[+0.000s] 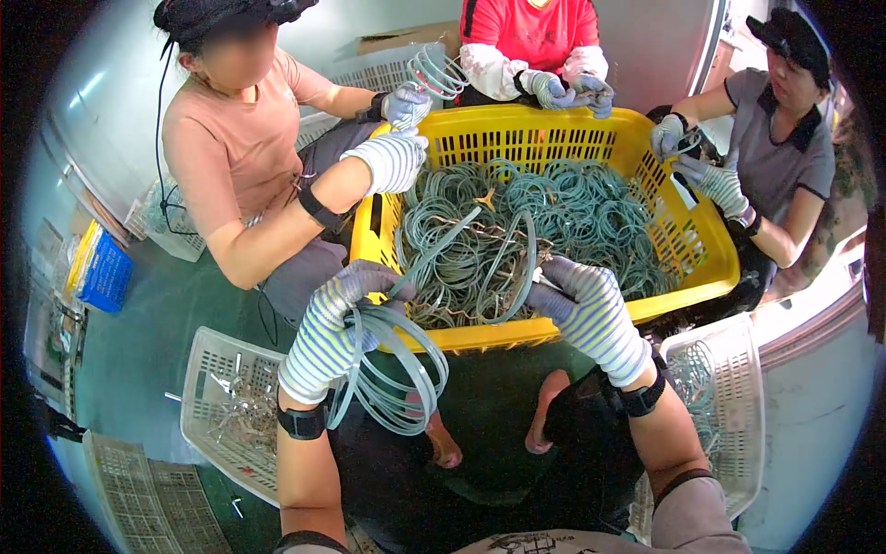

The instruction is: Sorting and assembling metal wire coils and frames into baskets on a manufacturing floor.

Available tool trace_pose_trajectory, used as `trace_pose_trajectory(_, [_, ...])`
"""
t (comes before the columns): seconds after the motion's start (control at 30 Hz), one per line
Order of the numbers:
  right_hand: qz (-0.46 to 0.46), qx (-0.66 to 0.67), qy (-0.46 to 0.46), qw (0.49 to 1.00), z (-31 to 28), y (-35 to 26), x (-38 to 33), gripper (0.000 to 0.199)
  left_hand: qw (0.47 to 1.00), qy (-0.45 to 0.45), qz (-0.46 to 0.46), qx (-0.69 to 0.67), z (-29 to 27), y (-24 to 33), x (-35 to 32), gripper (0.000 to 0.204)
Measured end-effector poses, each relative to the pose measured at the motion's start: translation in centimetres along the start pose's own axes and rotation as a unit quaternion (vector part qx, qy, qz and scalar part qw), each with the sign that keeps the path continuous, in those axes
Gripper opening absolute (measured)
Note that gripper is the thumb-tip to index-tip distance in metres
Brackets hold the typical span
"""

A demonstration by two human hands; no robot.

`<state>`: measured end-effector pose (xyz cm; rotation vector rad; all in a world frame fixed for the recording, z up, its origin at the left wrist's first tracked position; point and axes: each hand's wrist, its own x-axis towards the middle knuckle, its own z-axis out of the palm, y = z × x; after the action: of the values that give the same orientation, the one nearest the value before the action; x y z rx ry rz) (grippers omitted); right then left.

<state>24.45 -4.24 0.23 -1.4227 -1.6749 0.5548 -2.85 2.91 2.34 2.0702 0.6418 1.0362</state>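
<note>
My left hand (337, 319), in a striped glove, is closed around a coil of grey-blue plastic strip (401, 406) whose loops hang below the fingers. One length of the strip runs up from this hand over the basket. My right hand (591, 309), gloved alike, is pinched at a curved length of grey-blue strip (528, 249) at the basket's near side; its fingertips are partly hidden. Beyond both hands, a large yellow basket (503, 336) holds a tangled heap of similar coils (591, 203), with thin brown strands and a small orange-brown piece (485, 200) on top.
Three people in gloves sit around the basket; the left one (231, 175) holds up pale rings (438, 74). A white basket (198, 383) with small metallic pieces stands at my left. Another white basket (749, 406) with coils is at my right. A blue-yellow box (103, 268) lies far left.
</note>
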Motion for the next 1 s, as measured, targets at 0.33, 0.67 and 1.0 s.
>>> trace_pose_trajectory(0.33, [0.038, 0.172, 0.038, 0.984, 2.4, 0.9, 0.2, 0.022, 0.992, -0.112, -0.06, -0.02, 1.8, 1.9, -0.2, 0.045])
trace_pose_trajectory(0.67, [0.23, 0.419, -0.146, 0.866, 1.4, -1.3, -0.4, 0.043, 0.992, 0.111, -0.038, 0.047, 2.8, 0.4, -0.2, 0.043])
trace_pose_trajectory(1.0, [0.256, 0.48, -0.155, 0.825, 1.1, -0.8, -0.4, 0.045, 0.993, 0.11, -0.047, -0.01, 4.2, -0.8, 0.5, 0.028])
